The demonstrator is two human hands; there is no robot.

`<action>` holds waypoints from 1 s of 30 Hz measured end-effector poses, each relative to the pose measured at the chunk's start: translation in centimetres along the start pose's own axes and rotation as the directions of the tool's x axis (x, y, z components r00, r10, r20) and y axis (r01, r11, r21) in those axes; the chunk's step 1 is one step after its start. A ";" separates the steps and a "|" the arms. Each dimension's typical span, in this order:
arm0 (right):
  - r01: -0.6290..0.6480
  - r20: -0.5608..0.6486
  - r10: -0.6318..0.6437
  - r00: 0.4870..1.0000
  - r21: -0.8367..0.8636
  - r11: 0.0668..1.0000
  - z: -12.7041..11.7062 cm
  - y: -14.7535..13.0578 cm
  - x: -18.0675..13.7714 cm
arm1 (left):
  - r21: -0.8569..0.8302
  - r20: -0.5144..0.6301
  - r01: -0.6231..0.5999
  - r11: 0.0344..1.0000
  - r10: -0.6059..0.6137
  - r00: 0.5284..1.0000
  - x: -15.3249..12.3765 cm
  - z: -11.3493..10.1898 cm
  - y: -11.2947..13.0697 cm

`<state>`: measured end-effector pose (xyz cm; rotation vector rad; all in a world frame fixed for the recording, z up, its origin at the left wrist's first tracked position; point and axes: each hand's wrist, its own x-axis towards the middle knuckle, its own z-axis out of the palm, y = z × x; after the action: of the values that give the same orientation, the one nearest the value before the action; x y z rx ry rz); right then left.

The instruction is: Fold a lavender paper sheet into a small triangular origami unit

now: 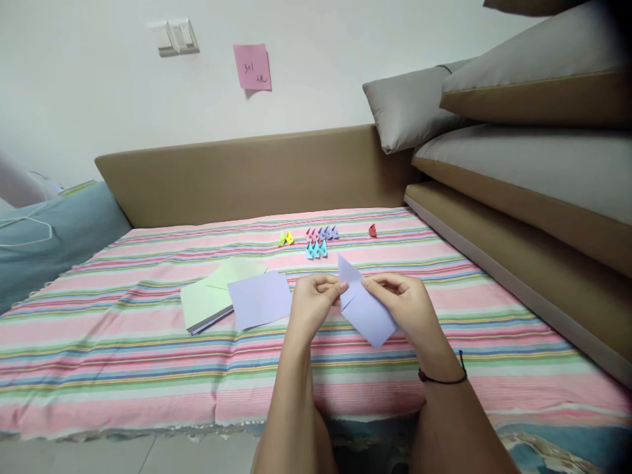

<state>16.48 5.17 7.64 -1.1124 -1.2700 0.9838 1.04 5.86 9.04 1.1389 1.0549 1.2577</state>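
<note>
Between my two hands is a sheet of purple paper (369,315), held up over the striped cloth and partly folded, with a pointed corner at the top and a crease or slit on its left side. My left hand (318,297) pinches its left edge between thumb and fingers. Gripping the upper right edge, my right hand (402,297) has its thumb on the front of the paper. To the left lies a flat purple sheet (261,299), next to a stack of pale green paper (205,303) with a loose green sheet (237,271) on it.
Small folded paper pieces stand farther back: yellow-green ones (285,239), a pink and purple row (322,234), a turquoise row (316,249) and a red one (372,230). Grey-brown cushions (533,151) are piled at right. A brown backrest (257,178) runs along the wall.
</note>
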 end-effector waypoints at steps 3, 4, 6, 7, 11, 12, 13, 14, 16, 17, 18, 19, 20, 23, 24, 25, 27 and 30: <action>0.012 -0.021 -0.012 1.000 0.000 1.000 0.0 -0.1 0.0 | 0.023 -0.008 -0.035 0.999 0.035 0.999 -0.1 -0.1 0.1; 0.019 -0.036 -0.019 0.999 -0.002 1.000 0.0 -0.1 0.1 | 0.031 0.005 -0.033 0.999 0.033 0.999 -0.1 -0.1 0.2; 0.024 -0.048 -0.025 0.999 -0.008 1.000 -0.1 -0.1 0.1 | 0.051 0.019 -0.022 0.998 0.021 1.000 -0.2 -0.2 0.3; 0.025 -0.045 -0.025 0.999 -0.007 1.000 -0.1 -0.1 0.1 | 0.062 0.011 -0.025 0.998 0.024 1.000 -0.2 -0.3 0.3; 0.036 -0.067 -0.037 0.997 -0.010 0.999 -0.2 -0.1 0.1 | 0.132 -0.010 -0.050 0.990 0.052 0.999 -0.3 -0.5 0.4; 0.037 -0.078 -0.038 0.996 -0.014 0.999 -0.3 -0.1 0.1 | 0.151 -0.009 -0.055 0.987 0.057 0.998 -0.4 -0.5 0.4; 0.035 -0.086 -0.036 0.996 -0.019 0.999 -0.3 -0.1 0.2 | 0.165 -0.010 -0.061 0.984 0.064 0.998 -0.4 -0.5 0.4; 0.033 -0.091 -0.034 0.995 -0.020 0.999 -0.3 -0.1 0.2 | 0.171 -0.012 -0.071 0.983 0.074 0.997 -0.4 -0.5 0.4; 0.033 -0.099 -0.034 0.994 -0.016 0.999 -0.3 0.0 0.3 | 0.156 -0.006 -0.091 0.984 0.093 0.996 -0.4 -0.5 0.4; 0.035 -0.108 -0.036 0.993 -0.013 0.999 -0.4 0.0 0.3 | 0.143 0.010 -0.093 0.985 0.092 0.996 -0.4 -0.6 0.4; 0.036 -0.117 -0.037 0.992 -0.010 0.999 -0.4 0.1 0.4 | 0.128 0.028 -0.092 0.988 0.089 0.996 -0.4 -0.6 0.4; 0.036 -0.128 -0.037 0.991 -0.008 0.999 -0.4 0.1 0.5 | 0.113 0.047 -0.092 0.989 0.087 0.995 -0.3 -0.6 0.4; 0.034 -0.138 -0.035 0.990 -0.005 0.999 -0.4 0.2 0.5 | 0.101 0.062 -0.092 0.991 0.086 0.994 -0.3 -0.7 0.4; 0.035 -0.155 -0.034 0.987 0.003 0.999 -0.4 0.4 0.6 | 0.088 0.062 -0.088 0.992 0.082 0.995 -0.3 -0.9 0.4; 0.036 -0.156 -0.034 0.987 0.007 0.999 -0.3 0.4 0.6 | 0.089 0.053 -0.082 0.993 0.077 0.996 -0.3 -0.9 0.4; 0.035 -0.157 -0.032 0.987 0.013 0.999 -0.3 0.4 0.6 | 0.091 0.048 -0.073 0.993 0.069 0.996 -0.3 -1.0 0.4; 0.024 -0.159 -0.018 0.987 0.039 0.999 -0.2 0.5 0.6 | 0.083 0.048 -0.055 0.995 0.051 0.998 -0.3 -1.0 0.4; 0.016 -0.182 0.004 0.983 0.113 0.993 -0.1 0.5 0.7 | 0.028 0.057 -0.035 0.999 0.033 0.998 -0.3 -1.1 0.4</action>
<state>16.61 5.93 7.27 -1.0830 -1.0569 0.9168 -0.15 5.60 9.26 1.2122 1.0177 1.2333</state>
